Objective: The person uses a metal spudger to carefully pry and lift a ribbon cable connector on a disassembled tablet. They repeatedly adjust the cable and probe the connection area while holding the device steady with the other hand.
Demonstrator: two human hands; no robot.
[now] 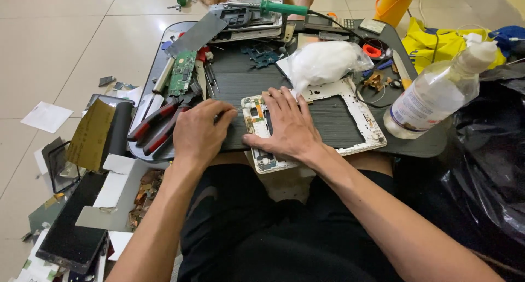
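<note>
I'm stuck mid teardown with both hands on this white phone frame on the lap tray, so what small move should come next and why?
Probably slide the white phone frame further onto the dark tray: its near end overhangs the tray's front edge. The right hand lies flat on it, pinning it, and the left hand rests curled at its left side. The red-handled pliers lie close beside the left hand.

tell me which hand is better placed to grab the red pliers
Left. The left hand lies right beside the pliers, while the right hand presses flat on the white frame, farther away.
</note>
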